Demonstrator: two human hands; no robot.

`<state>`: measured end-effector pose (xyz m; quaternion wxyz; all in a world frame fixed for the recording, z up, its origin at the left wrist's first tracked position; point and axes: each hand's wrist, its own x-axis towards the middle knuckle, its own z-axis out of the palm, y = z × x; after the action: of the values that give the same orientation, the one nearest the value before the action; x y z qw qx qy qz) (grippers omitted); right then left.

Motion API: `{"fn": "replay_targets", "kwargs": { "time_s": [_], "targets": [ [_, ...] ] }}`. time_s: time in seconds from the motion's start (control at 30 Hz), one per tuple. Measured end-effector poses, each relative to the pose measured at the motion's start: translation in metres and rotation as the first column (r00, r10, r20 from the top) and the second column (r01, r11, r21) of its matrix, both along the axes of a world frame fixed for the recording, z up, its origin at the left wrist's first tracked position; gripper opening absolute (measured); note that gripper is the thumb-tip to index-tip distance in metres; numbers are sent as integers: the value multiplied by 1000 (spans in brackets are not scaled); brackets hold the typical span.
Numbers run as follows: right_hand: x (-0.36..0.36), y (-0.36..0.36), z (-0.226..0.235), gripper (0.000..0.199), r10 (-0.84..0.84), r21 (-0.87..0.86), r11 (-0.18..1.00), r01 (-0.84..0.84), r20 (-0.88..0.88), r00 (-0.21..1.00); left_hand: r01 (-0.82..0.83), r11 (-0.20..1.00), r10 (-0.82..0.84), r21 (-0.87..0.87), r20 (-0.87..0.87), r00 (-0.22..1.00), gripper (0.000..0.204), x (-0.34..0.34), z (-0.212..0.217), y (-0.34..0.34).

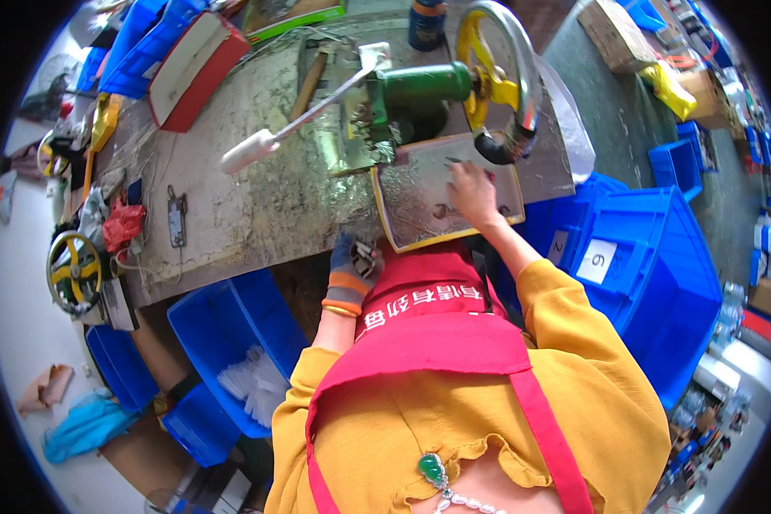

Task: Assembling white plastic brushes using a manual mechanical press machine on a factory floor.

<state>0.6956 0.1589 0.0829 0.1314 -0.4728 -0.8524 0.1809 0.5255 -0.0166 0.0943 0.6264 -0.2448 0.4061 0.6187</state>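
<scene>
My left hand (349,276), in a grey and orange work glove, is closed around small metal parts (366,255) just off the bench's front edge, against my red apron. My bare right hand (474,195) reaches over a shallow tray (401,246) with a yellowish rim. Its fingers are drawn together, and a small dark sliver (452,159) shows at their tips; whether they grip it is hard to see. Small metal pieces (439,211) lie in the tray beside this hand. Behind the tray stands a green hand press (424,86) with a yellow-spoked handwheel (488,81).
A lever with a white grip (250,152) juts left from the press. On the worn bench (257,214) lie a hammer (310,84), a red-sided box (193,73) and a small grey tool (176,218). Blue bins (651,257) stand right, with another blue bin (231,343) below left.
</scene>
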Motion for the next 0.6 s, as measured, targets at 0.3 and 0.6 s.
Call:
{"fn": "replay_targets", "kwargs": {
  "time_s": [0.3,0.6],
  "targets": [
    [9,35,-58,25,20,-138,990,38,399,917,422,641,-767,-641,-519,377,15,-25,-61,-119],
    [-12,18,-17,18,95,-68,994,-81,245,965,272,376,-924,-886,-338,178,16,11,-96,-224]
  ]
}}
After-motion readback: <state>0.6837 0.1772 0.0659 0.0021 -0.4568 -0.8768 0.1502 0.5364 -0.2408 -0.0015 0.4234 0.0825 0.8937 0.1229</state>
